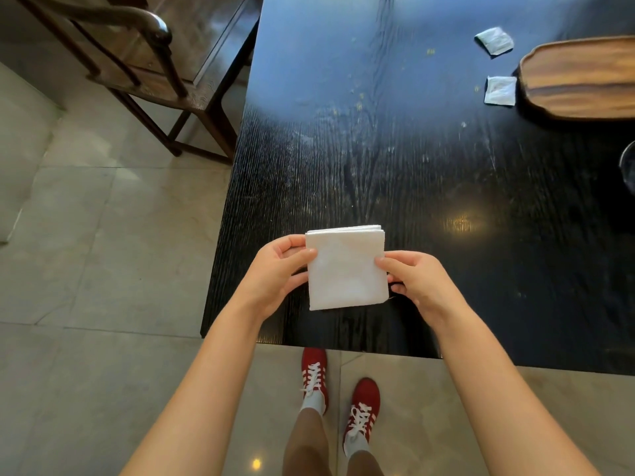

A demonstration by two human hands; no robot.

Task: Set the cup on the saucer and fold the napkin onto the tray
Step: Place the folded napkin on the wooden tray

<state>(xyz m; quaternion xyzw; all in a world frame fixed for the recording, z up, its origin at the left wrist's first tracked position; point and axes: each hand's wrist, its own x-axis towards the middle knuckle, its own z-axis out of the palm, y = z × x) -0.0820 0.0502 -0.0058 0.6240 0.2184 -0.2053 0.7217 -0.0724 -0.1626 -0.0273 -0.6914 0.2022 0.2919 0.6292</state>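
Observation:
A white napkin, folded into a thick square, is held just above the near part of the black table. My left hand pinches its left edge and my right hand pinches its right edge. The brown wooden tray lies at the far right of the table, partly cut off by the frame. A glassy rounded object shows at the right edge; I cannot tell what it is. No cup or saucer is clearly in view.
Two small pale packets lie on the table left of the tray. A dark wooden chair stands at the table's far left corner. The table's near edge is just in front of my red shoes on the tiled floor.

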